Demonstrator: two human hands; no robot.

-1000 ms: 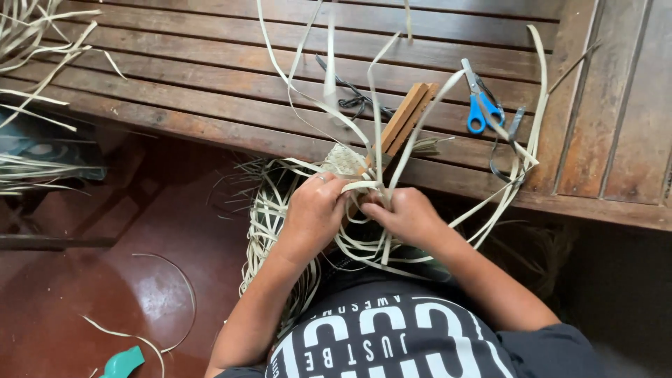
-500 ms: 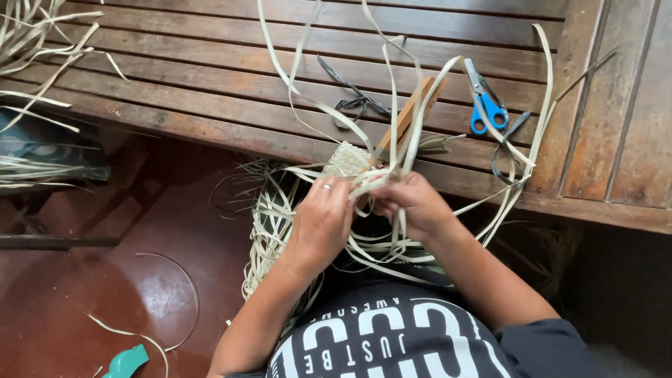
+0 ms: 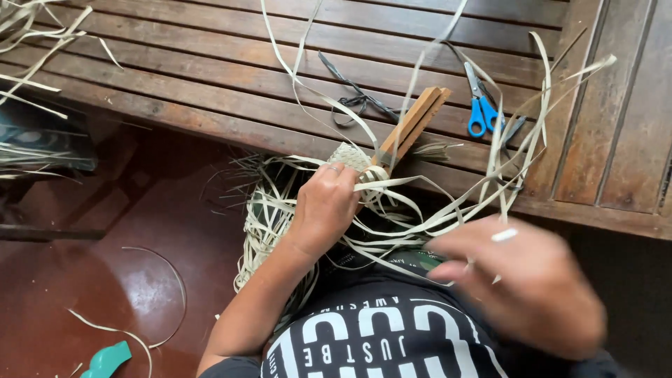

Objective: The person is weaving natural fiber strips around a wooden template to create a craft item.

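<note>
My left hand (image 3: 325, 206) is closed around a small pale woven piece (image 3: 348, 155) at the front edge of the slatted wooden table (image 3: 210, 77). Two wooden sticks (image 3: 413, 126) slant up from the woven piece onto the table. Long pale strips (image 3: 448, 210) fan out from it, up over the table and to the right. My right hand (image 3: 525, 280) is blurred at the lower right, away from the weave, with the end of one pale strip pinched in its fingers.
Blue-handled scissors (image 3: 481, 105) and a black cord (image 3: 357, 98) lie on the table behind the work. A hanging bundle of strips (image 3: 266, 224) drops below my left hand. Loose strips (image 3: 35, 28) lie at top left. A teal object (image 3: 105, 358) rests on the red floor.
My right hand has left the weave and swung down and to the right, drawing a strip out with it. My left hand has stayed on the woven piece.
</note>
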